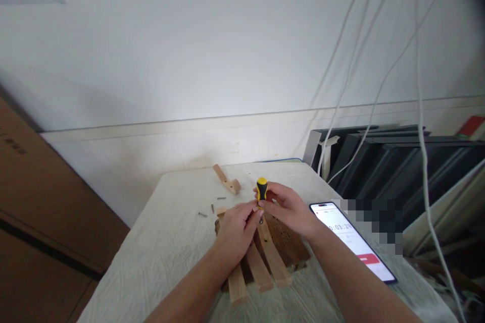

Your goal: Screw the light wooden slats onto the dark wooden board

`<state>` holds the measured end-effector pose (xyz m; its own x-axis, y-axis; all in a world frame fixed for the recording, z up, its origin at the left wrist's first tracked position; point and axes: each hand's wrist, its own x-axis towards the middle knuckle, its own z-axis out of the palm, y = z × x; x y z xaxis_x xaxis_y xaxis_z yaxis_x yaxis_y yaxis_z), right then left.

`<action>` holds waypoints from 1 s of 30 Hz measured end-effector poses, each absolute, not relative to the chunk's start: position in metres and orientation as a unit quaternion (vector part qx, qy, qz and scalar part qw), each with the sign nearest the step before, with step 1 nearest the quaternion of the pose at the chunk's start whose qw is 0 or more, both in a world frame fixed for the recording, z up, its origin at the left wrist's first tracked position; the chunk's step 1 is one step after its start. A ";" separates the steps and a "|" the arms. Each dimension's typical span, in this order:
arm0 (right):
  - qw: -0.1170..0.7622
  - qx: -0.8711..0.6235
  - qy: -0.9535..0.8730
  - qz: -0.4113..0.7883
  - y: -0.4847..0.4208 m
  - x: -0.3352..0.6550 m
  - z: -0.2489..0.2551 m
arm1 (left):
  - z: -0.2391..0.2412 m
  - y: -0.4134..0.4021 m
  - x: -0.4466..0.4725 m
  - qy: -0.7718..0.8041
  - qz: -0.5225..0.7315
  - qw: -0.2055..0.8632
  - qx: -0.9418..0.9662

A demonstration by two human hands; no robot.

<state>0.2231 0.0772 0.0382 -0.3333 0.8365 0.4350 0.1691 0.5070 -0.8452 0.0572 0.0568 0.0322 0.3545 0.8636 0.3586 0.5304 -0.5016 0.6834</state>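
Observation:
A small screwdriver (pixel 261 189) with a yellow and black handle stands nearly upright in my right hand (pixel 285 209), whose fingers close around the lower handle. My left hand (pixel 238 224) is closed right beside it, its thumb and fingertips pinched near the shaft; what they grip is too small to make out. A bit of metal shows just below the fingertips. Beneath both hands lie several curved pale wooden pieces (pixel 278 265), side by side on a darker wooden board (pixel 290 242) with small holes. My left hand hides part of them.
On the cloth-covered table (pixel 151 252), a hooked wooden piece (pixel 227 180) lies toward the wall. Several loose screws (pixel 202 214) are left of the board. A phone (pixel 350 239) showing a timer lies at the right. White cables (pixel 420 111) hang beyond, near dark panels (pixel 397 161).

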 end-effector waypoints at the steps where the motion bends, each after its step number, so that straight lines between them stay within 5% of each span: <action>1: 0.465 -0.350 -0.730 0.359 0.077 0.223 0.038 | 0.032 0.057 0.057 0.460 0.357 0.236 0.778; 30: 0.500 -0.323 -0.644 0.481 0.087 0.222 0.023 | 0.026 0.056 0.058 0.459 0.383 0.240 0.765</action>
<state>0.2221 0.0871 0.0233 -0.2914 0.8967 0.3333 -0.0655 0.3289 -0.9421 0.0584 0.0564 0.0263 0.2858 0.8859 0.3654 0.5183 -0.4636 0.7186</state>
